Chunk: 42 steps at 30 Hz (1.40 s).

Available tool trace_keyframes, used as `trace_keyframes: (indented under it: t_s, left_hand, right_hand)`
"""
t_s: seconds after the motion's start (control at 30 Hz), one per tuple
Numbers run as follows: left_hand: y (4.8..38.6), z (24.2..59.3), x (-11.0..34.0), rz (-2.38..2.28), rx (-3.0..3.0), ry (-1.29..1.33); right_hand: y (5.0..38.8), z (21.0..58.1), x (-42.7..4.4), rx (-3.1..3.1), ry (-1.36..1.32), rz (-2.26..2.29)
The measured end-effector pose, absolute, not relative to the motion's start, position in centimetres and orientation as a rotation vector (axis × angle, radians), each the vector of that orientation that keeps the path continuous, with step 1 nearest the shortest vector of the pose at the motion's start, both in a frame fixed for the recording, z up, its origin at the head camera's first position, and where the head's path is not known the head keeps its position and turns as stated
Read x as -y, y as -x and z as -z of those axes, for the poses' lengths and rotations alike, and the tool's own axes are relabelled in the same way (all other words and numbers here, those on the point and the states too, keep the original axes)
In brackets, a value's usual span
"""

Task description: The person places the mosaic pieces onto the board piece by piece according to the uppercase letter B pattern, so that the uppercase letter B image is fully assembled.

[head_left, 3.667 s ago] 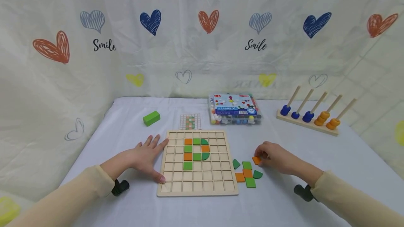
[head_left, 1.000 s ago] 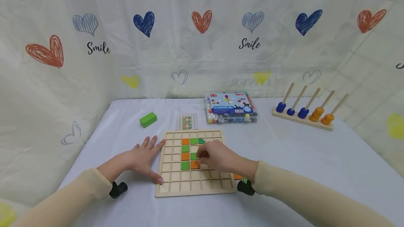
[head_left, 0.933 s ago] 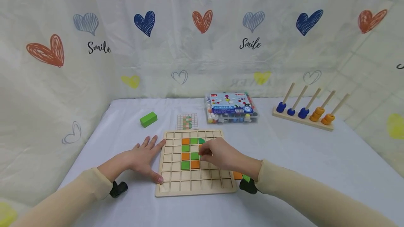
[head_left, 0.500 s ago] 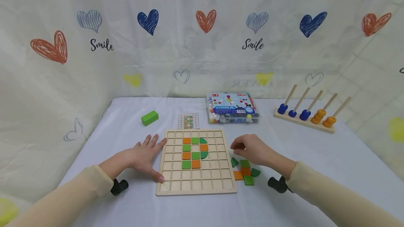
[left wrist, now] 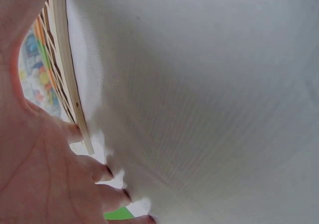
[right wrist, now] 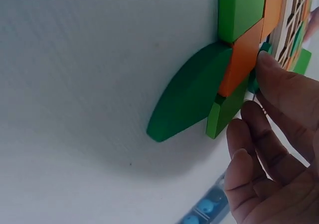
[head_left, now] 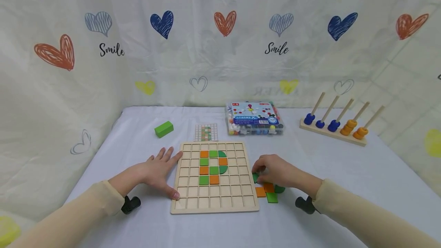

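Observation:
My left hand (head_left: 156,175) lies with spread fingers at the left edge of a wooden grid board (head_left: 234,202), thumb and fingertips touching its rim. Set in the board's squares are orange, light green and dark green tiles (head_left: 214,170), two of them rounded. Just right of the board, my right hand (head_left: 275,169) pinches a dark green quarter-circle tile (right wrist: 253,79) between thumb and fingers. Close to this hand lie loose tiles: an orange square (head_left: 260,192), a light green square (head_left: 272,198) and another dark green quarter-circle (right wrist: 192,94). The right hand partly covers the pile.
Behind the board lies a small pattern card (head_left: 206,132). A green block (head_left: 164,129) is at the back left. A clear box of coloured parts (head_left: 255,118) stands at the back, and a peg rack with blue and orange beads (head_left: 332,130) at the back right.
My right hand carried an orange tile from the pile onto the board, let it go there, then moved back right and down to the loose tiles. The left hand stayed at the board's edge.

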<state>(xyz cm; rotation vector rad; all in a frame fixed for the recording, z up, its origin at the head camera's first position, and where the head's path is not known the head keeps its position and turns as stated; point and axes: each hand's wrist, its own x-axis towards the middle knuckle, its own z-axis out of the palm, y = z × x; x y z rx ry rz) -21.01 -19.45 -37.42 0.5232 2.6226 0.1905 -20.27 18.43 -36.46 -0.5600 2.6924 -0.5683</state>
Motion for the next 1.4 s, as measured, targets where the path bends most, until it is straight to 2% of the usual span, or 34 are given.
trace_keyframes:
  t_s: [0.27, 0.73, 1.0, 1.4]
  left_hand:
    - [21.0, 37.4, 19.4, -0.213, -2.623, -0.536]
    - [21.0, 37.3, 19.4, -0.203, -2.621, -0.540]
    - [21.1, 37.4, 19.5, -0.206, -2.617, -0.524]
    - [21.0, 37.5, 19.5, -0.220, -2.618, -0.521]
  right_hand:
    - [20.3, 36.6, -19.0, -2.716, 0.588, 0.488]
    - [20.4, 36.7, -19.6, -2.630, 0.741, 0.667]
    - [20.6, 36.3, -18.1, -2.597, 0.845, 0.800]
    - [20.8, 36.1, -14.3, -2.602, 0.562, 0.966]
